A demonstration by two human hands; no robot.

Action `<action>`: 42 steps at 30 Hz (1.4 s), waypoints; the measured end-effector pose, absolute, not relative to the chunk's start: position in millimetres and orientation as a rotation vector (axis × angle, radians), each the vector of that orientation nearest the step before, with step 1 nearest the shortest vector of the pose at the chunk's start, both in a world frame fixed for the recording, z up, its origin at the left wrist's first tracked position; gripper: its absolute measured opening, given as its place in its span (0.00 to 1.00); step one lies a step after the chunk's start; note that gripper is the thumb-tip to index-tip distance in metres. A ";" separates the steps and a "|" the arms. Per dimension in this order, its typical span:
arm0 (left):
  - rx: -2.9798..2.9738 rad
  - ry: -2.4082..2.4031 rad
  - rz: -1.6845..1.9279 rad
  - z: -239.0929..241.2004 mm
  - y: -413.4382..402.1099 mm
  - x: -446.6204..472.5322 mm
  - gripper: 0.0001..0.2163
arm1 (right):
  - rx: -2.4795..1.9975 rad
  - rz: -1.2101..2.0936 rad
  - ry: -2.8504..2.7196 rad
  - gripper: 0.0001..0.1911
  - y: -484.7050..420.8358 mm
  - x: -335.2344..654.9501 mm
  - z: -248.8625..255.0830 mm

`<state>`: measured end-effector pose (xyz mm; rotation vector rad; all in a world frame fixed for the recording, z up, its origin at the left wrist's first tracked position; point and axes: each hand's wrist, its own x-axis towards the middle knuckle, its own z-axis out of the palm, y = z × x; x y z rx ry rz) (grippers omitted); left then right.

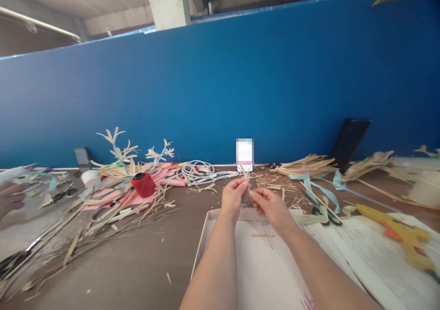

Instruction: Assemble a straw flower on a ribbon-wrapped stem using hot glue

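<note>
Left hand [233, 197] and right hand [270, 205] pinch a straw piece [246, 174] pointing upward, its thin stem [266, 232] slanting down rightward.

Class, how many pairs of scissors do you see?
3: one pair at the lower left edge, another pair farther back on the left, a third pair on the right. More may be hidden.

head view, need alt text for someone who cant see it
A person's left hand and right hand pinch pale dried-leaf strips and a thin stem near the far edge of a shallow white box. Left is a red thread spool, right a yellow glue gun, with a blue partition behind.
</note>
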<state>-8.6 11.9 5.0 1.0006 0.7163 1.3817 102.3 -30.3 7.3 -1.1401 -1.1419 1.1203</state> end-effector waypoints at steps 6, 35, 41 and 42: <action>0.962 0.715 1.445 7.0 11.1 -8.8 0.13 | -1.145 1.146 -1.210 0.16 -33.7 102.7 10.7; 0.972 0.742 1.370 9.7 5.0 -6.4 0.16 | -1.051 1.259 -1.046 0.15 -31.0 100.9 4.7; 1.026 0.726 1.390 13.7 1.1 -2.4 0.14 | -1.125 1.028 -0.932 0.17 -30.0 114.2 19.7; 1.038 0.711 1.391 15.1 0.2 -1.8 0.13 | -1.109 1.018 -0.925 0.16 -29.6 115.8 22.1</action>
